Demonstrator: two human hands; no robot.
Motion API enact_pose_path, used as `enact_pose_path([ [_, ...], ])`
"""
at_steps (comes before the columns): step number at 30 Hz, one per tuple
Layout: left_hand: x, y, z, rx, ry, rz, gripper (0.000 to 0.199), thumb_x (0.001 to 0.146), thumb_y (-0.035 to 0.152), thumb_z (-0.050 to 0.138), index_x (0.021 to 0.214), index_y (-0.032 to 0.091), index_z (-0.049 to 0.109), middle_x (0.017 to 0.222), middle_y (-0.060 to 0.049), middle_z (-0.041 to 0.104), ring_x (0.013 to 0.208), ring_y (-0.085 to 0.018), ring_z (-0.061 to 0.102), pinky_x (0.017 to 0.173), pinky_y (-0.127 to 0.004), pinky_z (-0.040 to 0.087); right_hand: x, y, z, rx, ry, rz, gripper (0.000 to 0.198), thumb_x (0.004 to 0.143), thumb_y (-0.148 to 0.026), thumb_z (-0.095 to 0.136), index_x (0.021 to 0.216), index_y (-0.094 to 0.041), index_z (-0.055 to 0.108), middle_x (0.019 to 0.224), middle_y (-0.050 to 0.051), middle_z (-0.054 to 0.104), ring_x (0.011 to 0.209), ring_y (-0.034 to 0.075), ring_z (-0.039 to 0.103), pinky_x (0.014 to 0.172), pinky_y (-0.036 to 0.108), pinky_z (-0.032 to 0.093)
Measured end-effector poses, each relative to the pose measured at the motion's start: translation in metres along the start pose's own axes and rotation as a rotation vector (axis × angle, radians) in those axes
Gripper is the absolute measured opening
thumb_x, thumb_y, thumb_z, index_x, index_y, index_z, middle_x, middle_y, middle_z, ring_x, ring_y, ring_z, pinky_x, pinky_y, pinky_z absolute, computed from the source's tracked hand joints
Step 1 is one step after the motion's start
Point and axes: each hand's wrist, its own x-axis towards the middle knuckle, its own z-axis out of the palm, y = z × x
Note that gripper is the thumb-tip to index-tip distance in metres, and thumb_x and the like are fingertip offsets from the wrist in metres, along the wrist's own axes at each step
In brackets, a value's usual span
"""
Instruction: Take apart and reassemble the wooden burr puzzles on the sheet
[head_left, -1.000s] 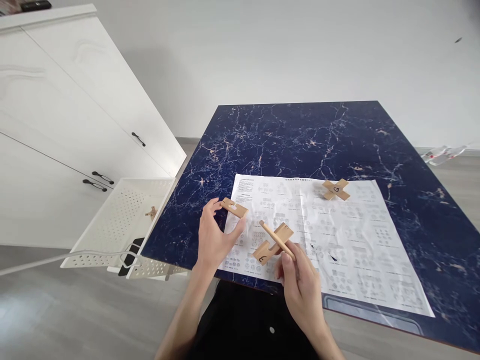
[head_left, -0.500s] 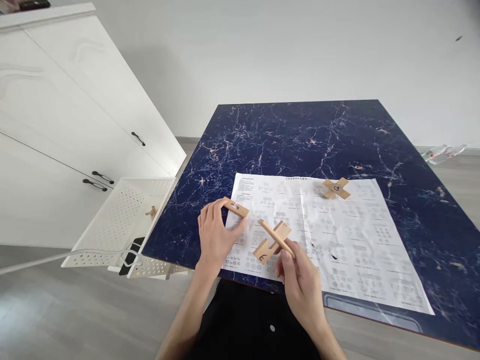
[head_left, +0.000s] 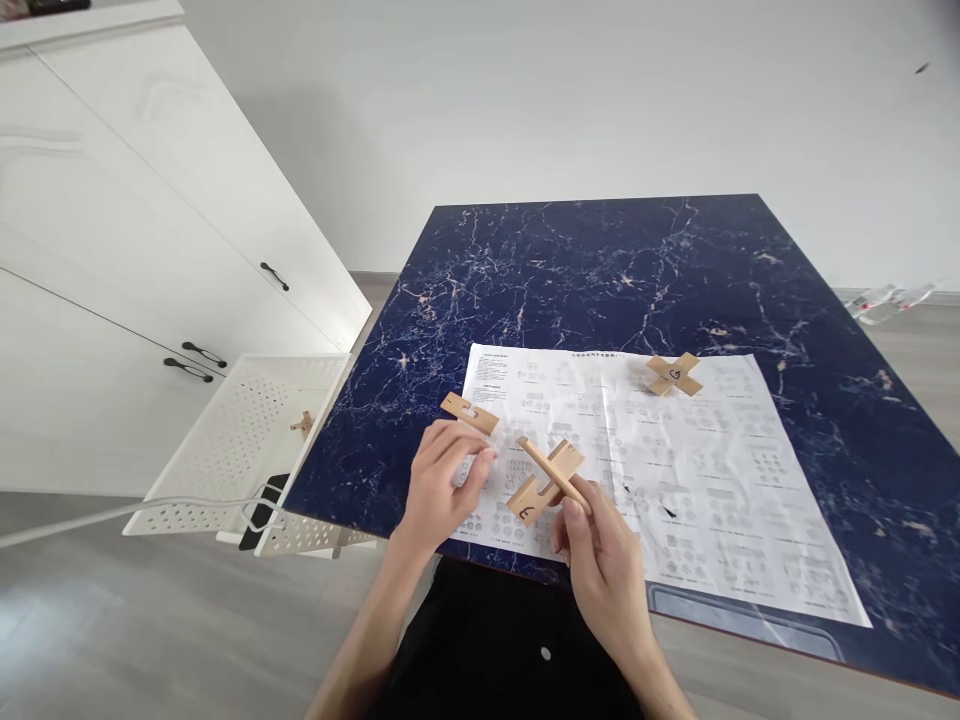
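My right hand (head_left: pixel 604 550) pinches two crossed wooden puzzle pieces (head_left: pixel 546 484), joined slantwise, above the lower middle of the printed sheet (head_left: pixel 652 480). A dark curved mark shows on the lower end of one piece. My left hand (head_left: pixel 444 485) holds nothing; its fingers are bent, with a gap between thumb and fingertips. Just beyond those fingers a notched wooden piece (head_left: pixel 469 413) lies across the sheet's left edge. Toward the sheet's upper right sits a cross-shaped wooden assembly (head_left: pixel 674 375) with a black mark on top.
The dark blue marbled table (head_left: pixel 570 270) bears the creased sheet of small diagrams. Left of it, a white perforated basket (head_left: pixel 217 440) holds a small wooden piece (head_left: pixel 303 426) and a black object. A white cable (head_left: pixel 135 510) crosses there. White cabinets (head_left: pixel 112 220) stand at the left.
My left hand has let go of the notched wooden piece and drawn back toward me, leaving it on the table. My right hand keeps the crossed pieces nearly still.
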Motion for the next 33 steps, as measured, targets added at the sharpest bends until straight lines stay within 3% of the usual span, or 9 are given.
enact_pose_path([
  [6,-0.0006,0.0030,-0.0010,-0.082,-0.223,0.045,0.030,0.108,0.028,0.059,0.081,0.022,0.073,0.092,-0.006,0.078,0.092,-0.024,0.068,0.089,-0.042,0.055,0.0009,0.0001,0.0007,-0.019,0.000,0.011,0.031,0.116,-0.039,0.043,0.126,-0.022,0.067,0.077,0.000,0.060,0.059,0.018,0.057,0.057,0.031,0.051],
  [12,-0.0028,-0.0001,-0.0011,-0.170,-0.266,0.060,0.036,0.108,0.033,0.057,0.079,0.022,0.074,0.087,-0.006,0.079,0.084,-0.023,0.069,0.083,-0.041,0.053,0.0010,0.0014,0.0016,-0.029,0.001,0.002,0.031,0.116,-0.039,0.044,0.129,-0.022,0.067,0.081,0.001,0.059,0.061,0.018,0.058,0.057,0.032,0.052],
  [16,-0.0040,0.0006,-0.0004,-0.184,-0.286,0.065,0.032,0.104,0.039,0.066,0.080,0.020,0.073,0.083,-0.006,0.078,0.074,-0.021,0.069,0.076,-0.039,0.053,0.0011,0.0018,0.0024,-0.043,0.009,-0.010,0.030,0.115,-0.039,0.046,0.131,-0.022,0.067,0.085,0.002,0.061,0.063,0.019,0.060,0.058,0.032,0.053],
  [33,-0.0027,0.0055,0.0006,-0.166,-0.318,0.010,0.031,0.103,0.033,0.066,0.075,0.020,0.068,0.076,-0.005,0.075,0.065,-0.017,0.067,0.063,-0.032,0.051,0.0020,-0.0004,0.0015,-0.043,-0.001,0.013,0.030,0.115,-0.040,0.045,0.128,-0.023,0.067,0.086,0.003,0.061,0.062,0.019,0.059,0.057,0.032,0.053],
])
